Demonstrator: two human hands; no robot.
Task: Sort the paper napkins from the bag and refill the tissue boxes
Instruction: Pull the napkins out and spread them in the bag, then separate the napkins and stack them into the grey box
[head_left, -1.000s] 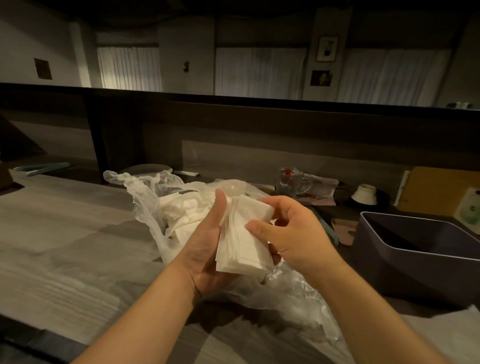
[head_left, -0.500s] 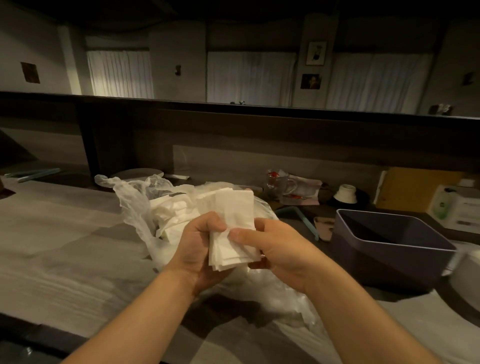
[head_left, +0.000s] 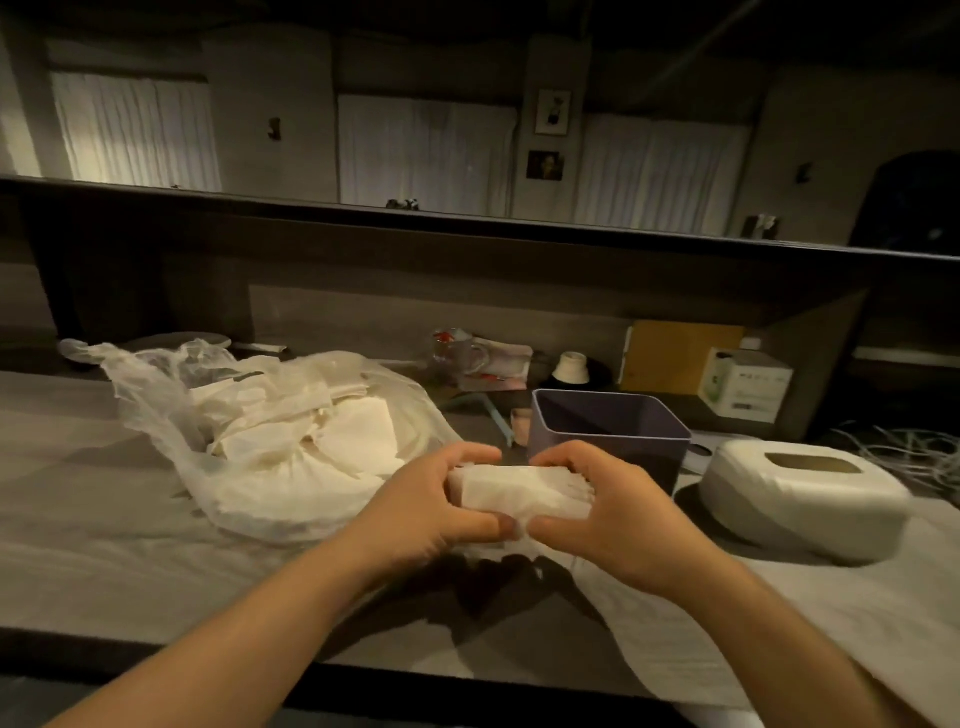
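Now both hands, left hand (head_left: 431, 512) and right hand (head_left: 613, 512), clasp a napkin stack (head_left: 519, 493) just in front of the purple box (head_left: 608, 434), bag (head_left: 291, 441) to its left.

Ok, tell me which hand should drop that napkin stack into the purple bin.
Probably the right hand: the purple bin sits just beyond it, while the left hand is nearer the plastic bag. Both grip the napkin stack.
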